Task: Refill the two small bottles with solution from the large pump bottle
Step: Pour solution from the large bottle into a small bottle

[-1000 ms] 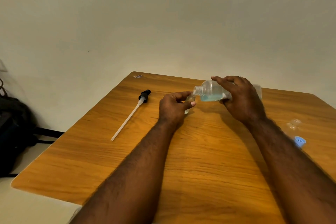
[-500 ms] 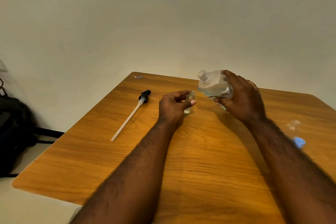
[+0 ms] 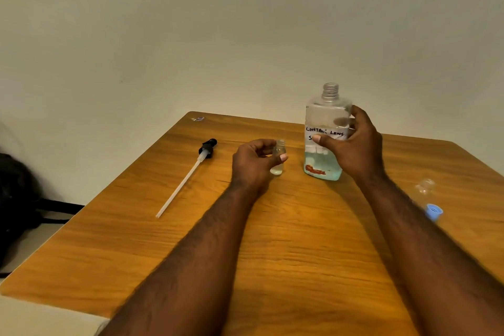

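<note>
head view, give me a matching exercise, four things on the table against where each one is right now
Things:
1 large bottle
2 small bottle
3 pump
4 blue cap

Places:
a lying flat on the left of the table
b upright in the right hand
c near the table's right edge
d in the left hand

Pairs: 1-b, 2-d, 3-a, 4-c

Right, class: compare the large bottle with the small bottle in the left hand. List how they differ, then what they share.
The large bottle is far taller and wider than the small bottle. The large bottle bears a handwritten label; the small bottle is bare. The right hand grips the large bottle; the left hand pinches the small bottle. Both are clear, uncapped and upright.
</note>
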